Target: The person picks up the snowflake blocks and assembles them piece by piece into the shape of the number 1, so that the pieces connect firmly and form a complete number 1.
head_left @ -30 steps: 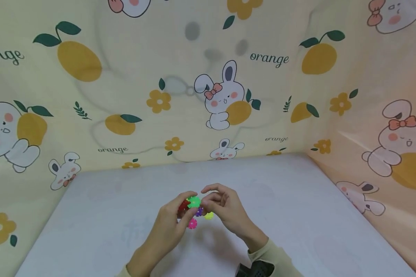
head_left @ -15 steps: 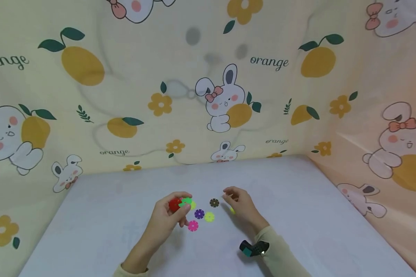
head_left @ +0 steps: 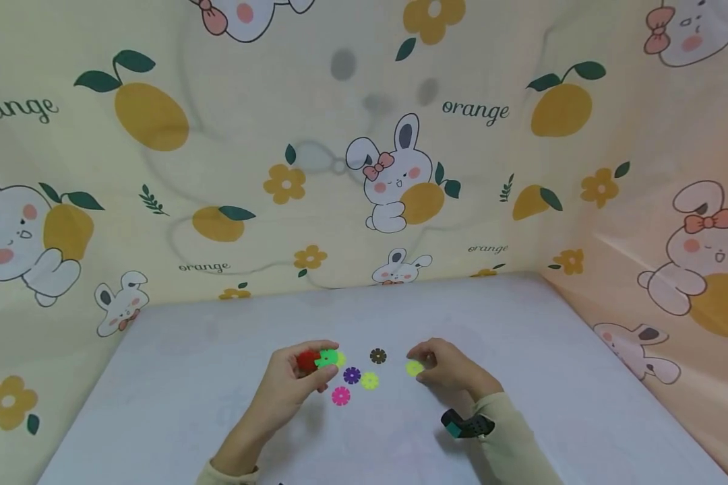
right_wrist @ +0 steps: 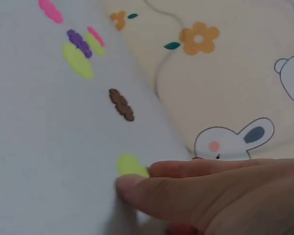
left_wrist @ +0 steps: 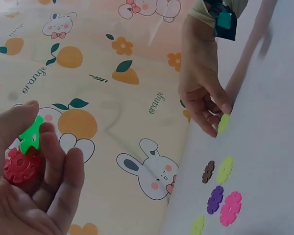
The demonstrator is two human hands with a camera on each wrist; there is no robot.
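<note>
My left hand (head_left: 288,377) holds a green snowflake disc (head_left: 326,358) between thumb and fingers, with a red piece made of notched discs (head_left: 307,362) behind it in the palm. Both sit above the table in the left wrist view as well, the red (left_wrist: 22,165) below the green (left_wrist: 31,134). Farther right, my right hand (head_left: 451,367) pinches the edge of a yellow snowflake disc (head_left: 414,368) at the table surface. The thumb and a fingertip meet that yellow disc (right_wrist: 130,165) in the right wrist view, covering part of it.
Between the hands lie loose snowflake discs: brown (head_left: 378,356), purple (head_left: 352,375), yellow (head_left: 369,381) and pink (head_left: 340,396). Another yellow disc (head_left: 341,358) shows partly behind the left fingers. The white table (head_left: 218,337) meets a printed cloth backdrop (head_left: 249,135) at the back and sides.
My right hand has moved away from the left hand, rightward and down to the yellow disc. The left hand has drawn slightly left, keeping the green disc and red piece.
</note>
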